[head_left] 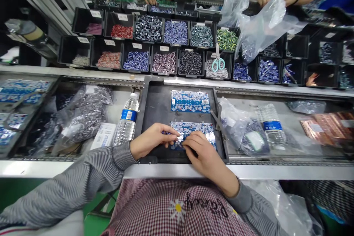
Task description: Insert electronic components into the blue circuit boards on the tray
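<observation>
Bench rail (249,172) ran before me, and on it sat a black tray (155,125) with two blue circuit boards; the nearer board (200,128) lay under my hands. My left hand (151,141) and right hand (204,153) were curled, their fingertips (169,135) close together on the board. They hid whatever they gripped, so I cannot tell what it was. Low, steady hands suited such fine work. The board's near edge was covered too.
</observation>
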The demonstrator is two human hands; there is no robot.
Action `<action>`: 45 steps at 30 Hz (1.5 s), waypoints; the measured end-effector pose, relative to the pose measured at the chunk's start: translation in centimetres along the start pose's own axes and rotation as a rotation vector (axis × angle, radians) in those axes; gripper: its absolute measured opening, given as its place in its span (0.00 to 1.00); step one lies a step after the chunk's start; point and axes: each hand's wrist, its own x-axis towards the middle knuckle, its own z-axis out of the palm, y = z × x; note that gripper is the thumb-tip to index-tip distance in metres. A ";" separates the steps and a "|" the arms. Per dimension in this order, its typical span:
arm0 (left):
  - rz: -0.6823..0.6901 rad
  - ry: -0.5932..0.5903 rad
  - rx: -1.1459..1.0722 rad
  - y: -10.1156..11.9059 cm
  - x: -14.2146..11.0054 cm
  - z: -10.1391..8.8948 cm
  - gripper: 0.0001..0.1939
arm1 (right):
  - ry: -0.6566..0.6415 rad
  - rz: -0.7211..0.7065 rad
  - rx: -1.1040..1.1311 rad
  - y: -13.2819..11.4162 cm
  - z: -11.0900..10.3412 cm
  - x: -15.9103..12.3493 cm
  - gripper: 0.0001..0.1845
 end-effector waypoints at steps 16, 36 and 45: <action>-0.011 0.019 0.103 -0.3 0.1 -0.1 0.09 | -0.017 -0.033 -0.040 0.1 0.2 -0.1 0.12; -0.036 -0.065 0.017 0.3 0.8 0.7 0.10 | 0.111 0.153 -0.060 0.4 -2.1 -1.7 0.08; 0.004 -0.038 0.090 0.7 0.4 1.5 0.11 | 0.043 0.182 -0.127 0.4 -1.9 -1.5 0.07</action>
